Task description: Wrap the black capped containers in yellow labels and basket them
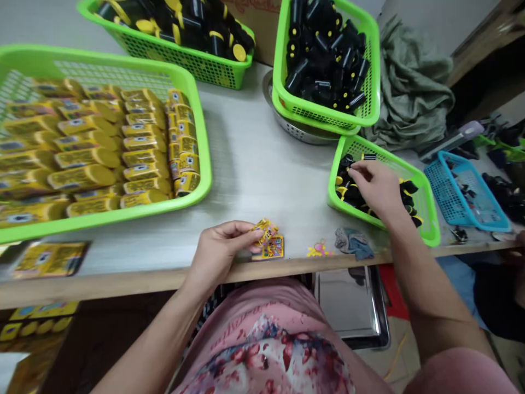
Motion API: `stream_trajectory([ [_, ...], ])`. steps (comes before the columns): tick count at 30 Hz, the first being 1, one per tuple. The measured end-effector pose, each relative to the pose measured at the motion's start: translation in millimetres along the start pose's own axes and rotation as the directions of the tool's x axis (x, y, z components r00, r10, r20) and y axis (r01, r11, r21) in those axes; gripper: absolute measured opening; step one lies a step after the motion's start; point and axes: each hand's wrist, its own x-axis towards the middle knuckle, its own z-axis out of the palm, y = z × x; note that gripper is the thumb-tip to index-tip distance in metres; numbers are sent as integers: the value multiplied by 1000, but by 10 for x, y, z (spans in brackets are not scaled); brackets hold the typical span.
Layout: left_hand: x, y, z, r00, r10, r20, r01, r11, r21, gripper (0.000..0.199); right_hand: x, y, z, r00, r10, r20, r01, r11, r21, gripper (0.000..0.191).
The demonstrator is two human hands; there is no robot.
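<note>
At the near edge of the table [254, 164], the left hand [219, 246] pinches a yellow wrapper [266, 230]; farther right, the right hand [379, 189] is in a green basket [430, 216] among black pieces [353, 196], its grip unclear.

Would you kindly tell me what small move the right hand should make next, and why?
Probably grasp and lift one black piece from the green basket beneath the right hand, because that hand reaches among such pieces while the left hand holds a yellow printed wrapper.
</note>
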Motion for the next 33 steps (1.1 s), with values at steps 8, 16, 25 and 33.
stream_trajectory([
  [8, 36, -57, -36, 999, 3, 53, 0, 999, -46, 32, 394, 367, 309, 840, -205, 503, 377, 887, -267, 23],
  [16, 0, -61, -58, 995, 53, 87, -51, 998, -24, 18, 371, 302, 450, 848, -171, 501, 382, 853, -355, 26],
  [25, 5, -69, -51, 996, 67, 61, -69, 997, 38, 18, 79, 12, -33, 972, 9, -235, 30, 986, 161, 27],
  [33, -20, -30, -22, 997, 56, 48, -60, 995, 77, 18, -380, -809, 165, 912, -232, 337, -128, 621, 774, 24],
])
